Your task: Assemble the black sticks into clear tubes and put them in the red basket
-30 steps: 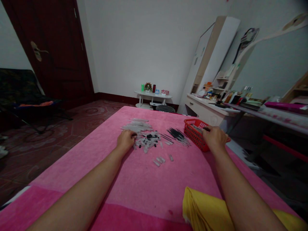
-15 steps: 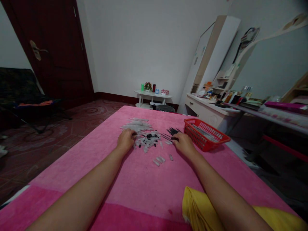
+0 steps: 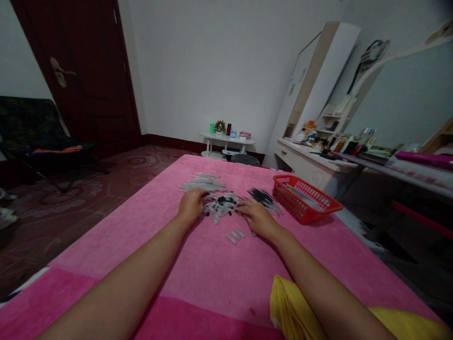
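My left hand (image 3: pixel 191 206) rests at the left edge of a mixed pile of small clear caps (image 3: pixel 216 208) and black plugs (image 3: pixel 222 199). Its fingers curl inward, and their tips are partly hidden, so what they pinch does not show. My right hand (image 3: pixel 257 217) lies low at the pile's right side, fingers stretched toward the caps and slightly apart. Behind the left hand is a stack of thin whitish pen barrels (image 3: pixel 202 182). Dark thin pen refills (image 3: pixel 262 197) lie in a bundle just beyond the right hand. Several clear caps (image 3: pixel 236 235) sit nearer me.
A red plastic basket (image 3: pixel 304 218) holding long thin pieces stands right of the refills. Yellow cloth (image 3: pixel 288 302) lies under my right forearm. The table has a pink cover (image 3: pixel 212 274). A dressing table (image 3: pixel 307 158) with bottles is at the right, a folding chair (image 3: pixel 46 132) at the left.
My right hand has moved left from the dark refills to the right edge of the cap pile, uncovering the refills. My left hand stays beside the pile. The view has shifted slightly.
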Motion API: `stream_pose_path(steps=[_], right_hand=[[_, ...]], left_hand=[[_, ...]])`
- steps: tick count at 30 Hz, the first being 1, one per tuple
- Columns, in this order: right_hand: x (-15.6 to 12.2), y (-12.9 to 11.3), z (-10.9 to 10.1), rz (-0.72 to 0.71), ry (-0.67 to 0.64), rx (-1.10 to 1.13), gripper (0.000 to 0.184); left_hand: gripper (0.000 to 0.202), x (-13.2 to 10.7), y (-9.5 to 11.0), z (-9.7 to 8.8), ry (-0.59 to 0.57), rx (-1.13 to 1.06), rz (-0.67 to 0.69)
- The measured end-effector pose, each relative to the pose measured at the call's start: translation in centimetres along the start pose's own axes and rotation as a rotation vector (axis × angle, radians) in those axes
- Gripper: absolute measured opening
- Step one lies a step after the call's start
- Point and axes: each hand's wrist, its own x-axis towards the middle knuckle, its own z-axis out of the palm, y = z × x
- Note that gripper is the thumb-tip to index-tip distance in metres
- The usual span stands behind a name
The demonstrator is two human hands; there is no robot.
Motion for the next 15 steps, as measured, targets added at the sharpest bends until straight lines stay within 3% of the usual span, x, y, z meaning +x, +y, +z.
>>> stream_pose_path(steps=[7, 11, 15], right_hand=[[-0.3, 0.6, -0.6, 0.313, 0.087, -0.245, 0.031], [-1.0, 1.9, -0.7, 0.508, 0.023, -0.366, 0.019], [-1.4, 2.7, -0.4, 0.601, -0.003, -0.353, 0.015]], left_hand=[[0.024, -0.2, 0.2, -0.1, 0.006, -0.03, 0.025], [0.025, -0.2, 0.3, -0.2, 0.007, -0.056, 0.035], [0.024, -0.2, 0.4, -0.2, -0.013, -0.071, 0.023]])
